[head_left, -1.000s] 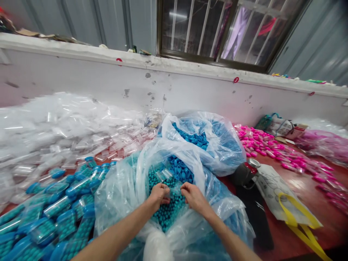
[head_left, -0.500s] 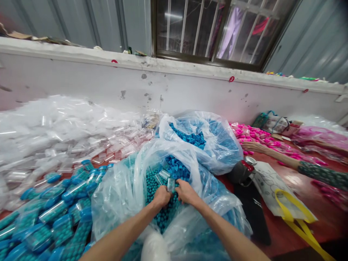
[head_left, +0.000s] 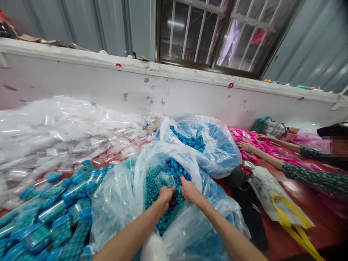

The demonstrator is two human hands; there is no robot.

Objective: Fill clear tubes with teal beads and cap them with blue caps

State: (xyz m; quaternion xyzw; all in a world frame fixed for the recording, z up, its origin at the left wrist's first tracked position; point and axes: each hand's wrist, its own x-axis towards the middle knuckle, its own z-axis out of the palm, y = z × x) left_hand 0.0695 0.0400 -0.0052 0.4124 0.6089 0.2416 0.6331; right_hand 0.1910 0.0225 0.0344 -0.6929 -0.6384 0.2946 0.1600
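Observation:
My left hand (head_left: 166, 196) is closed around a small clear plastic container (head_left: 165, 180), over teal beads (head_left: 152, 186) in an open plastic bag (head_left: 141, 159). My right hand (head_left: 190, 190) is beside it with its fingers curled, at the edge of the blue caps (head_left: 175, 167) that share the bag. What those fingers hold, if anything, is hidden. To the left lie several clear containers filled with teal beads and closed with blue caps (head_left: 61, 226).
Behind is a second bag (head_left: 220, 145) of blue caps. Clear containers (head_left: 67, 137) are heaped at left. At right are a dark cup (head_left: 240, 174), a tote with yellow handles (head_left: 272, 192), pink pieces (head_left: 255, 139) and a co-worker's arms (head_left: 272, 159).
My right hand has drawn slightly away from the container, toward the caps. My left hand has moved a little right, turning the container. The co-worker has leaned further into view.

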